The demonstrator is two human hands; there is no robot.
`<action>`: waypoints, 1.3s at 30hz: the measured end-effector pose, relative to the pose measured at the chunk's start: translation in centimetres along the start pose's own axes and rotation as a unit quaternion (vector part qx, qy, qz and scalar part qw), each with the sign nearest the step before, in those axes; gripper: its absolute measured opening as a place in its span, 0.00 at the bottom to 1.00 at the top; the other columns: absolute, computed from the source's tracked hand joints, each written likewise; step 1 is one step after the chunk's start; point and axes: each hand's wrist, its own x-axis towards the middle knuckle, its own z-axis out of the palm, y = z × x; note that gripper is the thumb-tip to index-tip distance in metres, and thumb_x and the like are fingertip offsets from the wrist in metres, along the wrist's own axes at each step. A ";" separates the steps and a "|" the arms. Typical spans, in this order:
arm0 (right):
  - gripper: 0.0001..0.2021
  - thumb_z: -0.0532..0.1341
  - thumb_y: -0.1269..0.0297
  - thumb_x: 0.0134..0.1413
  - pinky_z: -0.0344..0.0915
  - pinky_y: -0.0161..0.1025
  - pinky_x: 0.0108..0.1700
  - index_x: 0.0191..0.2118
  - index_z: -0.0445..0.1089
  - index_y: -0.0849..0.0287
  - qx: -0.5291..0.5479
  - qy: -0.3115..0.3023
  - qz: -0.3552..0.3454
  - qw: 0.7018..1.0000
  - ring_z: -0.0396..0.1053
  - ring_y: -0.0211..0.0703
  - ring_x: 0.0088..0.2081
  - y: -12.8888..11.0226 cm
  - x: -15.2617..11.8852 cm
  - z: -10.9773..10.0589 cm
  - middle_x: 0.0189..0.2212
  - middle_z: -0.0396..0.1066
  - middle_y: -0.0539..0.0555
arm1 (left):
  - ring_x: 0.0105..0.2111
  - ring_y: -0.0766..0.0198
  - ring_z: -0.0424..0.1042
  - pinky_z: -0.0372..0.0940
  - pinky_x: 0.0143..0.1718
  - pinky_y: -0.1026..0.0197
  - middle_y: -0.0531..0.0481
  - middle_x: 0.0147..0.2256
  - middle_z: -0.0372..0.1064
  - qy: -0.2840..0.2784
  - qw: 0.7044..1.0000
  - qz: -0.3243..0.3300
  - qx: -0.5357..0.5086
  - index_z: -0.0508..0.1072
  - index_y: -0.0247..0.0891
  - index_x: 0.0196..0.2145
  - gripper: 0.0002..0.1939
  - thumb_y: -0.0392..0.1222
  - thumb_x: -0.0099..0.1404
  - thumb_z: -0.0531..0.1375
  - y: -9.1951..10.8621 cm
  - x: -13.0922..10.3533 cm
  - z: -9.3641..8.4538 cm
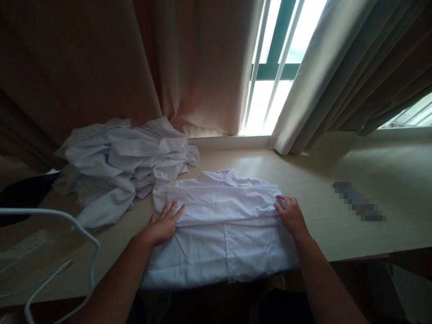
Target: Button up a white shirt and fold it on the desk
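A white collared shirt [209, 252] lies on the table in front of me, with part of it folded over in a band across its middle. Its collar points to the far side, while a button strip and a chest pocket show on the near half. My left hand [165, 223] rests on the left part of the band, fingers spread over the cloth. At the right end of the band, my right hand [289, 216] pinches the cloth's edge between thumb and fingers. The shirt's near edge reaches the table's front edge.
A heap of crumpled white garments [128, 162] sits at the back left. A white cable [77, 225] loops up beside a power strip [29, 246] on the left. On the right lies a pixelated dark object [357, 202]. Curtains [202, 67] hang behind the pale table [320, 180].
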 end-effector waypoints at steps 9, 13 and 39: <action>0.17 0.64 0.60 0.48 0.54 0.56 0.63 0.46 0.77 0.48 0.039 -0.003 0.028 0.999 0.64 0.56 0.57 0.3 -0.1 0.6 0.55 0.71 0.55 | 0.57 0.48 0.68 0.62 0.54 0.55 0.32 0.57 0.68 0.215 0.955 -0.144 -0.147 0.65 0.29 0.58 0.40 0.67 0.64 0.51 -1.9 2.2 -1.7; 0.19 0.63 0.58 0.51 0.49 0.63 0.64 0.50 0.76 0.46 0.005 -0.035 0.049 0.998 0.61 0.60 0.61 0.2 -0.3 0.9 0.60 0.68 0.55 | 0.42 0.50 0.75 0.64 0.41 0.58 0.39 0.41 0.76 0.180 0.961 -0.167 -0.130 0.74 0.37 0.39 0.26 0.65 0.61 0.56 -2.1 3.1 -1.5; 0.38 0.40 0.37 0.65 0.36 0.69 0.66 0.73 0.42 0.51 -0.351 -0.121 -0.058 0.927 0.31 0.64 0.72 -4.3 -3.3 6.0 0.74 0.30 0.59 | 0.72 0.45 0.31 0.40 0.68 0.37 0.40 0.73 0.28 0.260 0.964 -0.051 0.010 0.40 0.35 0.72 0.47 0.70 0.68 0.40 0.1 7.3 4.0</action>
